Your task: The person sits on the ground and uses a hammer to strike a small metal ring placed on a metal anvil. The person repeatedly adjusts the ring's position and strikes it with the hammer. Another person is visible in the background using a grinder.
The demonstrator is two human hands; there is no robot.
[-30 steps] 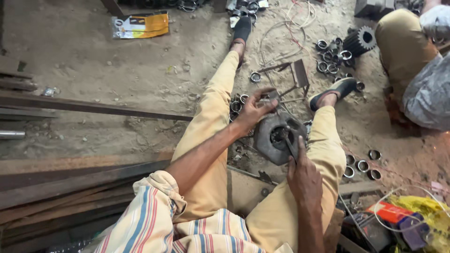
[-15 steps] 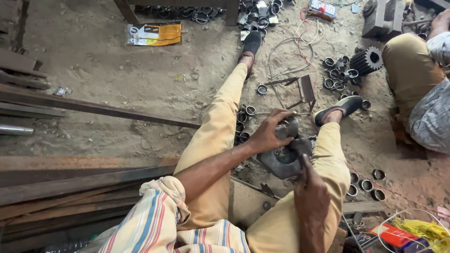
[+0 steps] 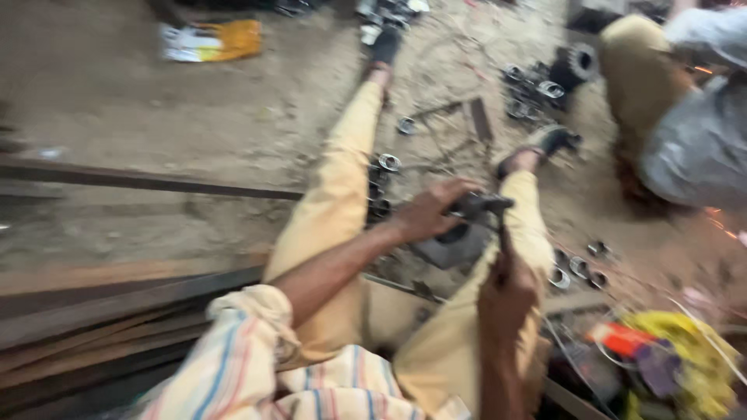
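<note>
Down low, left hand (image 3: 428,211) fingers wrapped on round grey metal part (image 3: 461,241) between knees, right hand (image 3: 507,292) pinching thin dark tool (image 3: 504,237), small metal rings (image 3: 577,268) just beside right leg, bare dirt floor (image 3: 194,117) open on left.

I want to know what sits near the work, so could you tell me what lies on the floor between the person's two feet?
In the head view, between the left foot and right foot lie a flat metal bar and a small metal ring on the dirt floor.
</note>
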